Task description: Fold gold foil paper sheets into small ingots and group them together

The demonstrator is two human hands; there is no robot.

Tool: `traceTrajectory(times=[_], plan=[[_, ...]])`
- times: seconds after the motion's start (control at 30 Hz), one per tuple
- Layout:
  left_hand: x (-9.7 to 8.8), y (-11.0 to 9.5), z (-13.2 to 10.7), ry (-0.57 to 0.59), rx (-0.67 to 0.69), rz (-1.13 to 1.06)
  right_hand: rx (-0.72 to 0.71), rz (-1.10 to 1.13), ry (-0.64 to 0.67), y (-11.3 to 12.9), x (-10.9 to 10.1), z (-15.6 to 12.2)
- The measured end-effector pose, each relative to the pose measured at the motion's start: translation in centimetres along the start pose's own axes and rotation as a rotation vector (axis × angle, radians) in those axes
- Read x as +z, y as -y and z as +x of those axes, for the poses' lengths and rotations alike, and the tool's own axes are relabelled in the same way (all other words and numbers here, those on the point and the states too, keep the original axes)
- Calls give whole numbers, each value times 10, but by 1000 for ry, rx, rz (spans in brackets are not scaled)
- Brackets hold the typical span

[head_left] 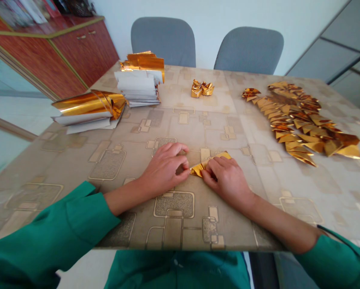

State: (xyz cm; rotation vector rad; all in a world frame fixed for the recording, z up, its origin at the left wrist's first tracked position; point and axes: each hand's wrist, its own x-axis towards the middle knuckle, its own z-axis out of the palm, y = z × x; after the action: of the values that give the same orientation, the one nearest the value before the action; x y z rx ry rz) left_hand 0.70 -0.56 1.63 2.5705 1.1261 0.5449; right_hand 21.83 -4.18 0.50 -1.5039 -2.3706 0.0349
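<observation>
A small piece of folded gold foil paper (197, 170) lies on the table in front of me, narrowing to a point at its left end. My right hand (228, 176) is closed over it, fingers bent and thumb pressed against its near side, hiding its middle. A bit of its far corner shows beyond the knuckles. At the pointed left end, my left hand (168, 166) has its thumb and a finger together in a pinch on the tip, while its index finger arches above.
Folded gold pieces (300, 120) lie in overlapping rows at right. Two finished gold foil shapes (202, 88) sit at the back middle. At left are a rolled gold foil bundle (86, 106) and a stack of paper sheets (138, 88). Two grey chairs (163, 42) stand behind the table (131, 140).
</observation>
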Motion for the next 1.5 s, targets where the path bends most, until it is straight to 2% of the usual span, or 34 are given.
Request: traceTrajectory(times=[0.3, 0.5, 0.57, 0.67, 0.73, 0.77, 0.93, 1.03, 1.1, 1.17, 1.3, 1.37, 1.5], plan=[[6, -4, 0, -42, -55, 16, 12, -97, 3, 2, 2, 1], [5, 6, -3, -74, -72, 69, 62, -108, 55, 4, -1, 2], [3, 7, -5, -132, -8, 111, 64, -110, 61, 5, -2, 2], [3, 0, -8, -217, 245, 179, 57, -111, 62, 4, -2, 2], [6, -8, -11, -193, 437, 215, 50, -113, 52, 3, -2, 2], [7, -12, -12, -165, 489, 248, 46, -117, 47, 3, -1, 2], [14, -17, -19, -17, 464, 310, 38, -130, 36, 3, 2, 2], [14, -14, -21, 19, 450, 291, 48, -107, 22, 2, 2, 1], [14, -12, -22, 30, 444, 286, -6, -60, 9, -2, -2, -1], [13, -13, -22, 43, 439, 296, -154, -15, -4, -7, -7, -6], [10, -15, -21, 70, 442, 319, -483, -79, -49, -22, -17, -20], [8, -14, -21, 60, 438, 327, -529, -101, -56, -27, -19, -27], [5, -5, -24, 30, 406, 346, -486, -11, -80, -31, -22, -34]])
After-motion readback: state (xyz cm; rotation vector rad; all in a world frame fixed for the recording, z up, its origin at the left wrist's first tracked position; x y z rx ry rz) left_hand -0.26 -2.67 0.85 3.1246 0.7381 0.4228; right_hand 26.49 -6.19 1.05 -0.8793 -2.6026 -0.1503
